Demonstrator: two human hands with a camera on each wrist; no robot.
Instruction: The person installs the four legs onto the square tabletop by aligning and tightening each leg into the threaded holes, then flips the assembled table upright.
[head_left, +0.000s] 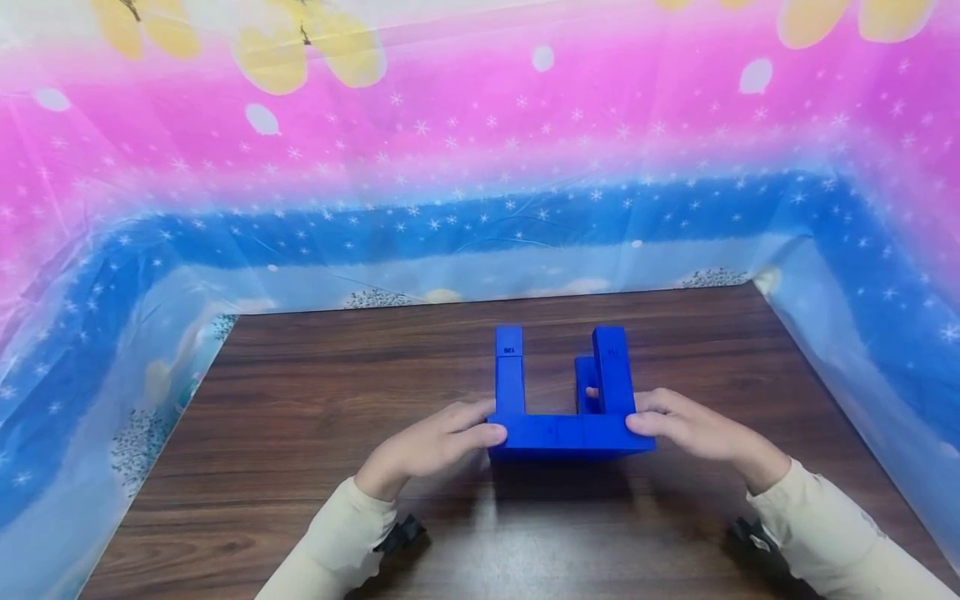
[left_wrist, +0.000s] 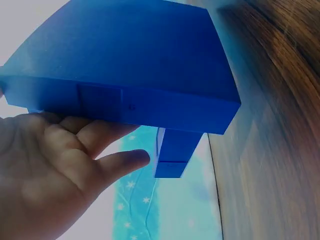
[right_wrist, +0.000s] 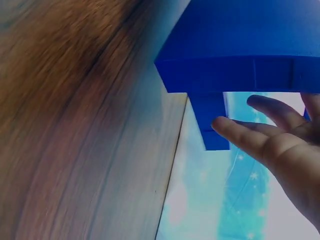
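Observation:
A blue U-shaped block (head_left: 567, 432), with two straight arms pointing away from me, is between my hands in the head view. My left hand (head_left: 438, 442) holds its left end, the thumb lying over the near corner. At the right end my right hand (head_left: 693, 423) has its thumb on the corner; a fingertip shows beside a smaller upright blue part (head_left: 586, 379) inside the U. Small dark marks sit on both arms. Both wrist views show the block's broad blue face (left_wrist: 135, 50) close up. Whether its underside touches the table cannot be told.
The brown wood-grain table (head_left: 337, 358) lies beneath. A pink and blue patterned cloth (head_left: 450, 167) hangs around its back and sides. Black wrist straps (head_left: 402, 534) show below both sleeves.

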